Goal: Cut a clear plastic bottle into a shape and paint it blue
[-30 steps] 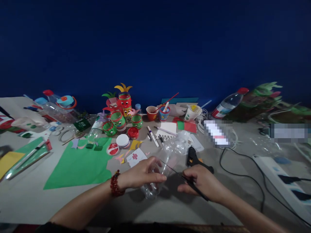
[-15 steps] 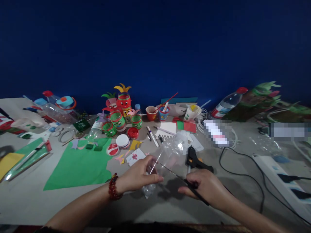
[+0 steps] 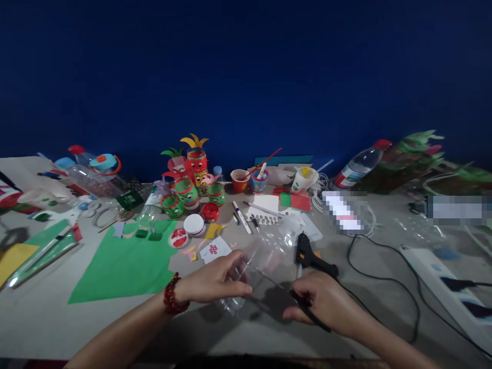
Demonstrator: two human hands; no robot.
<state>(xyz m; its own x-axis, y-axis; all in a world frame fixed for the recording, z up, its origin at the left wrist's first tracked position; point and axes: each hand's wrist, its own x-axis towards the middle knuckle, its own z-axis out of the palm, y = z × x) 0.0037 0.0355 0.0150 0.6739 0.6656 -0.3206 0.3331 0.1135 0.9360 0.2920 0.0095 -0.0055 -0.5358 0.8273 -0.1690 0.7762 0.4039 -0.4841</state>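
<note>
A clear plastic bottle [image 3: 277,237], cut open along its side, lies slanted over the middle of the table. My left hand [image 3: 213,281], with a red bead bracelet [image 3: 176,294] at the wrist, is closed round its near part, thumb on the near side. Closed round the black handle of scissors [image 3: 312,313], my right hand [image 3: 334,300] is to the right of the bottle. The thin blade points up and left, its tip at the plastic between both hands. How far the blades are apart cannot be made out. Beyond my right hand lies a black glue gun [image 3: 312,259].
Green paper [image 3: 126,266] covers the table's left. Painted cups [image 3: 185,190], a white-lidded jar [image 3: 194,224] and a marker [image 3: 241,217] stand or lie behind the bottle. At right are black cables [image 3: 384,277], a power strip [image 3: 448,297] and a red-capped bottle [image 3: 361,165].
My left hand has shifted slightly left with the bottle's near part, which has turned a little. My right hand and the scissors have barely moved.
</note>
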